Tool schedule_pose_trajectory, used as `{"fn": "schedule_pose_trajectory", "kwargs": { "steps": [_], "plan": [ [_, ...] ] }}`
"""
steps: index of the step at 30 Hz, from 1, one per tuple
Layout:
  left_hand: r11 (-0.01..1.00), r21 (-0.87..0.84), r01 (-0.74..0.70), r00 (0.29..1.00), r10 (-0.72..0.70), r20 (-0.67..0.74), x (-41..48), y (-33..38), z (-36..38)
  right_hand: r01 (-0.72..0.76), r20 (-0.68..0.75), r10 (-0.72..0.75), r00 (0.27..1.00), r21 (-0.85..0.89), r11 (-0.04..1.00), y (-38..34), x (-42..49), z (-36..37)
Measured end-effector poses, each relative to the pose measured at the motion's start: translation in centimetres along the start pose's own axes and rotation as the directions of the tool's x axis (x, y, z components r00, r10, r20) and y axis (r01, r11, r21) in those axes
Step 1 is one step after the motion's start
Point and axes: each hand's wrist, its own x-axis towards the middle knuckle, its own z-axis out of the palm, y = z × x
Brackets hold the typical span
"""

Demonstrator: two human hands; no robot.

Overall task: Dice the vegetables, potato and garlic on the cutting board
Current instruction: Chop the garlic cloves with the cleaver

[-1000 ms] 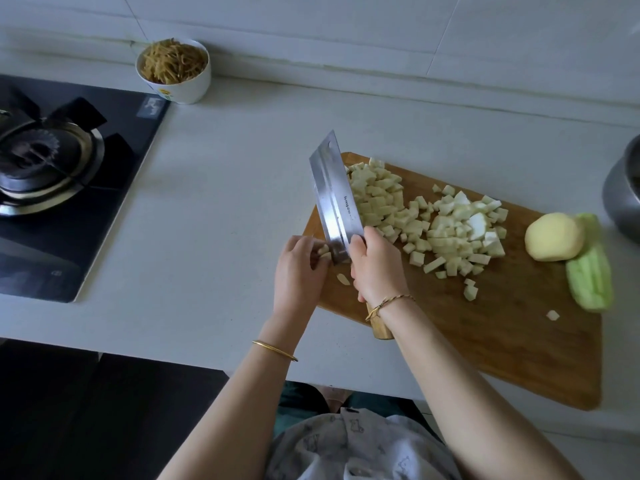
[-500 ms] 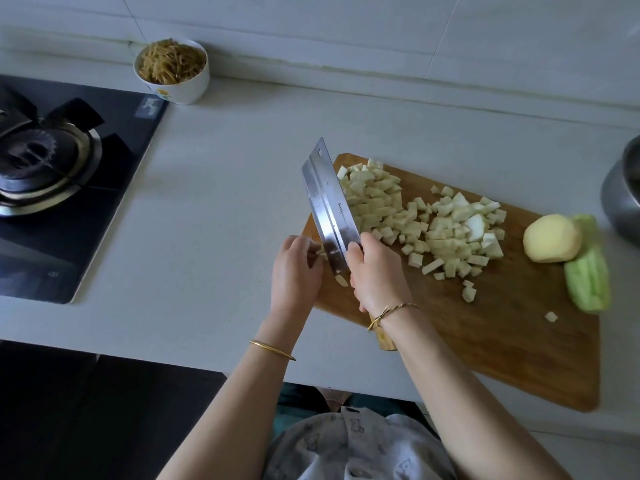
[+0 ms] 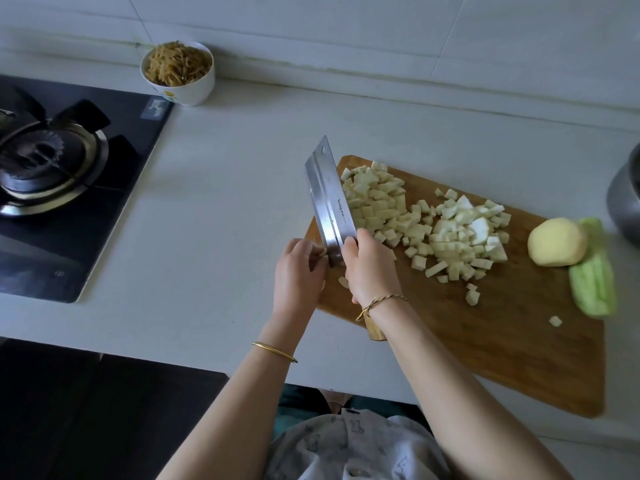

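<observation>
A wooden cutting board (image 3: 502,344) lies on the counter with a heap of pale diced vegetable cubes (image 3: 426,220) at its far end. A peeled potato (image 3: 557,241) and a peeled green vegetable (image 3: 594,284) sit at the board's right edge. My right hand (image 3: 372,268) grips the cleaver (image 3: 330,202) by its handle, blade tilted over the board's left corner. My left hand (image 3: 299,271) pinches a small pale piece, perhaps garlic (image 3: 323,252), against the blade's heel. Another small piece (image 3: 343,282) lies between my hands.
A white bowl of brown shreds (image 3: 178,72) stands by the back wall. A black gas hob with a burner (image 3: 45,168) fills the left side. A dark metal pot (image 3: 625,199) is at the right edge. The counter's front edge runs just below my wrists.
The cleaver's blade has shifted slightly left and tilted a little more. My left hand stays at the blade's heel with the small piece. The diced heap is unchanged.
</observation>
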Motion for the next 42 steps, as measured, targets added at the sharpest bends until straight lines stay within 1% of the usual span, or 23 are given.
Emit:
{"fn": "schedule_pose_trajectory", "kwargs": {
  "steps": [3,6,16,23,30,35,42],
  "plan": [
    [1.0,-0.015,-0.012,1.0,0.012,-0.02,-0.1,0.0,-0.1,0.048,-0.044,-0.046,0.998,0.035,0.998,-0.2,-0.2,-0.5],
    [1.0,-0.023,-0.016,0.999,0.015,-0.036,-0.2,0.1,-0.2,0.07,-0.031,-0.07,0.997,0.029,0.997,-0.3,-0.6,-1.1],
    [1.0,0.001,0.026,0.999,-0.026,-0.035,-0.2,0.4,-0.1,0.042,0.02,-0.041,0.999,-0.043,0.998,0.3,-1.4,-0.9],
    [1.0,0.02,0.008,0.999,-0.008,-0.036,-0.1,0.1,0.3,0.053,0.001,-0.053,0.999,-0.039,0.998,0.6,-1.2,-0.3],
    [1.0,0.023,0.003,0.999,-0.002,-0.046,-0.1,0.2,0.3,0.132,-0.001,-0.134,0.991,-0.148,0.98,0.6,-1.4,-0.8],
    [0.999,0.02,0.036,0.998,-0.035,-0.042,-0.1,0.5,0.3,0.129,0.02,-0.128,0.992,-0.146,0.981,0.8,-1.3,-0.8],
    [0.997,0.02,0.078,0.996,-0.077,-0.034,0.2,0.7,0.4,0.134,0.023,-0.132,0.991,-0.197,0.971,0.5,-1.0,-0.9]
  ]
}}
